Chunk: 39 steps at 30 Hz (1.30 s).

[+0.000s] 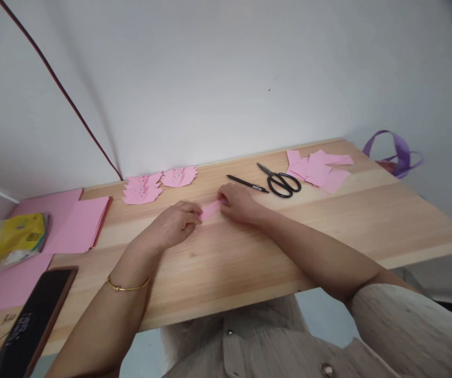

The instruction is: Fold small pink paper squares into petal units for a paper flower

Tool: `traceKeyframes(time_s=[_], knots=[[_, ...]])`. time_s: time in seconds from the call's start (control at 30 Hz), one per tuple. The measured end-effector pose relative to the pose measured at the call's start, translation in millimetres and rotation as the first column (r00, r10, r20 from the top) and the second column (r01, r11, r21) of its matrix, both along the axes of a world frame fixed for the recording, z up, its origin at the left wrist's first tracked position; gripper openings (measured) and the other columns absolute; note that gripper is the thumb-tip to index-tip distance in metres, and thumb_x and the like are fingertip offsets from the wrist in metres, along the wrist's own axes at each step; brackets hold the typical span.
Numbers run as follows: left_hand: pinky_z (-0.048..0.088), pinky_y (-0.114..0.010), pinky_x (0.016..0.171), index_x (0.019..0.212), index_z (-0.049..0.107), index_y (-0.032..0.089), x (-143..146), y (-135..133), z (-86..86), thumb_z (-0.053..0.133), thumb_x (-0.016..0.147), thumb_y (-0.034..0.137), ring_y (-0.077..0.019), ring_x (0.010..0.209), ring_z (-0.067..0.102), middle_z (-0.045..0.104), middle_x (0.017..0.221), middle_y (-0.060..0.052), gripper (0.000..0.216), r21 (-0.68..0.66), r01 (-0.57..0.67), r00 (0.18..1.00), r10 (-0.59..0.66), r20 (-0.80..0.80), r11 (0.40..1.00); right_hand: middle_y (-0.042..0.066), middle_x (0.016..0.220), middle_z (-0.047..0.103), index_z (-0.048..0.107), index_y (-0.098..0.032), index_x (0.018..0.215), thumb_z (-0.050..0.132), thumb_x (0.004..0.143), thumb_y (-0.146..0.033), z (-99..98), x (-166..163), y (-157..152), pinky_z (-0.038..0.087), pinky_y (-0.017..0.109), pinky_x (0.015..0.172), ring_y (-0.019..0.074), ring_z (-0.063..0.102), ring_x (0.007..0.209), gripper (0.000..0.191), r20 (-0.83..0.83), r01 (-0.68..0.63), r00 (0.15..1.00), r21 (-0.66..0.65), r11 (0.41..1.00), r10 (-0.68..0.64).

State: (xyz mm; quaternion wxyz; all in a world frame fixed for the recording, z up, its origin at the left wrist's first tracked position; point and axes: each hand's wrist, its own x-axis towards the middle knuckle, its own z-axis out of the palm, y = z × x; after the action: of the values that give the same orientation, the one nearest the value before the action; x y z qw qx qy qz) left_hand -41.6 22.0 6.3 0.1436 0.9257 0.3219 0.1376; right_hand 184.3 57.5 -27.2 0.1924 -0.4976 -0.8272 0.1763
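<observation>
Left hand (182,223) and right hand (236,203): fingers of each closed on an end of one pink paper strip (211,211), low over the middle of the tabletop (249,262), in front of the wearer. Holding both ends presumably keeps so small a piece taut and square; fingers hide its ends, so any crease there cannot be told.

Just beyond the right hand: black pen (247,183), 1; black scissors (279,181), 1 pair, handles toward the wearer, likely for easy pickup.

Right of the scissors: loose pink pieces (318,169), heaped and overlapping, at least 4, exact count not possible. Probably grouped to stay within reach.

Far side, left: jagged-edged pink paper clusters (143,188), 2 groups, set against the wall, apparently out of the working area; layers not countable.

Far left: larger pink sheets (76,226), stacked, number unclear; yellow packet (17,239), 1, lying on them. Dark phone (32,320), 1, near corner.
</observation>
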Motion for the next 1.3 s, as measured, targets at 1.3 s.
traceKeyframes(time_s=[1.3], knots=[[0.043, -0.035, 0.084, 0.094, 0.070, 0.021, 6, -2, 0.7, 0.043, 0.089, 0.027, -0.0183, 0.092, 0.053, 0.060, 0.101, -0.007, 0.027, 0.008, -0.040, 0.993, 0.041, -0.112, 0.999, 0.006, 0.089, 0.056, 0.053, -0.019, 0.089, 0.050, 0.073, -0.018, -2.6, 1, 2, 0.036, 0.031, 0.077, 0.0180, 0.048, 0.083, 0.016, 0.022, -0.028, 0.999, -0.003, 1.000, 0.028]])
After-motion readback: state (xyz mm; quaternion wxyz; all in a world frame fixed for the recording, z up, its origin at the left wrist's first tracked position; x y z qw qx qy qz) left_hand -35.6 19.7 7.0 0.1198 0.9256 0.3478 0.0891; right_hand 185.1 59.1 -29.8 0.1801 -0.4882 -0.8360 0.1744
